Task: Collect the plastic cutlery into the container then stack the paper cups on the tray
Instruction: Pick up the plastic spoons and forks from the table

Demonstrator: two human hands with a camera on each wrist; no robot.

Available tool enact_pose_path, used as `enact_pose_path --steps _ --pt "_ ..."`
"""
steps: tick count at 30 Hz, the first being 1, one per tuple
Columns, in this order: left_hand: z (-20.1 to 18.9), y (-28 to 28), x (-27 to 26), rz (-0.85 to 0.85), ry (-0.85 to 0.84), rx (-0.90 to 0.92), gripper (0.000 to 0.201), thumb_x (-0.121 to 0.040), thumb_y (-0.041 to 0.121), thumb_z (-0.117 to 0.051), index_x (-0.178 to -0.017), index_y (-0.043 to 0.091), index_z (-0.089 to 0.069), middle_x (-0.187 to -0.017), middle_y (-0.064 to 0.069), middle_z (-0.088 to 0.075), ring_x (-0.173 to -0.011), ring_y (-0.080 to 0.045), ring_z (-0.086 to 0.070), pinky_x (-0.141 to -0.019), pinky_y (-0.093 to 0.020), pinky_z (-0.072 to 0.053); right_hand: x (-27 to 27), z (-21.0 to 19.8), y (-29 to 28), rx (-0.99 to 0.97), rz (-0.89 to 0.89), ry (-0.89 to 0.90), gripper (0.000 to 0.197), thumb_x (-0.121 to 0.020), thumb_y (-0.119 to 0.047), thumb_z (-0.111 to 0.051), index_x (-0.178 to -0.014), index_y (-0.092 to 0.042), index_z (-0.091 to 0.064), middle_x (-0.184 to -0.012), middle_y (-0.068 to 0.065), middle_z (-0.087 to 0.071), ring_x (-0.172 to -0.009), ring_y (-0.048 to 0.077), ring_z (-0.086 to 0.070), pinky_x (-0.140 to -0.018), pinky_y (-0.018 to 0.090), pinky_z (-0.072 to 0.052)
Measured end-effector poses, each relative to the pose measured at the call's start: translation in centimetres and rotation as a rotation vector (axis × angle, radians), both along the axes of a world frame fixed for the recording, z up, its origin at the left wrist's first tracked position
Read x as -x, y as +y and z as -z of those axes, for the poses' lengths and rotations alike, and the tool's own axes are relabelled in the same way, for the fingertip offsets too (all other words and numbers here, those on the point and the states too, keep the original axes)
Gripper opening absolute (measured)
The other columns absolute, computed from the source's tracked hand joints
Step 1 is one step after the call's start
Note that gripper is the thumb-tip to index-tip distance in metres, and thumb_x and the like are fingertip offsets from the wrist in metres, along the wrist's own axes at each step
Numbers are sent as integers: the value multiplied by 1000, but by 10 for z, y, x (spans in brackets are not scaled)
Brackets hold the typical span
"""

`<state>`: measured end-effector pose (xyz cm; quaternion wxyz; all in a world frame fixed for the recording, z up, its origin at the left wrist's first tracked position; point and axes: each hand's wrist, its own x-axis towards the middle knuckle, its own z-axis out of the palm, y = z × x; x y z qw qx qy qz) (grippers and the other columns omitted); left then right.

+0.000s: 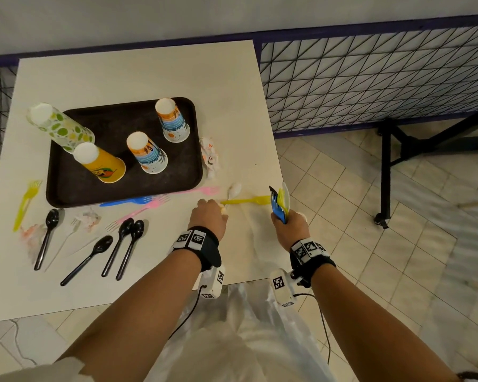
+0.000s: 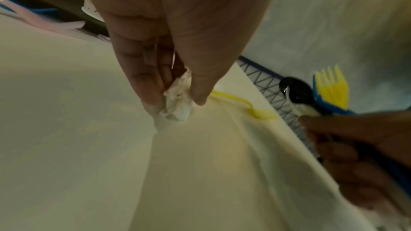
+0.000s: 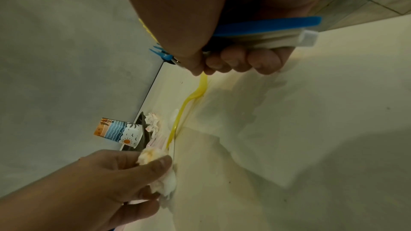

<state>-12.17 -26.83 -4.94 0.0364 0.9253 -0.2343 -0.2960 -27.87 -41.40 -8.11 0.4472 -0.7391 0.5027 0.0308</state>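
Right hand [image 1: 289,226] grip round glossy plastic cutlery bundle [image 1: 279,203], left hand [image 1: 209,217] pinching seemingly crumpled tissue [image 2: 177,100]

On the tabletop [image 1: 138,73] lie four black spoons [image 1: 46,238], one white spoon [image 1: 233,190], two yellow forks [image 1: 26,204], two pink forks [image 1: 146,208] and one blue fork [image 1: 127,201]. Four paper cups [image 1: 146,153] stand upside down on one dark tray [image 1: 122,188].

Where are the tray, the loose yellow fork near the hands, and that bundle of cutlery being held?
tray [image 1: 75,186]: head view, bare floor.
yellow fork [image 1: 246,201]: head view, handle.
cutlery bundle [image 1: 278,205]: head view, blue fork, above right hand [image 1: 289,227].
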Motion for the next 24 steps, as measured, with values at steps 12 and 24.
enact_pose_path --steps 12,24 --pt "7 -9 9 -4 19 -20 30 -99 22 -52 -120 1 -55 -126 -17 -60 -118 -33 -59 -97 -37 -46 14 4 -5 71 -48 79 37 -97 -38 -55 -66 -17 -53 -72 13 -62 -63 26 -59 -56 31 -45" --pt "-29 62 9 -74 21 35 27 -100 25 -46 -115 3 -48 -111 -21 -65 -102 -41 -61 -75 -37 -38 6 5 -18 -41 28 80 32 -99 -38 -54 -75 -17 -55 -65 2 -54 -57 17 -51 -51 25 -33"
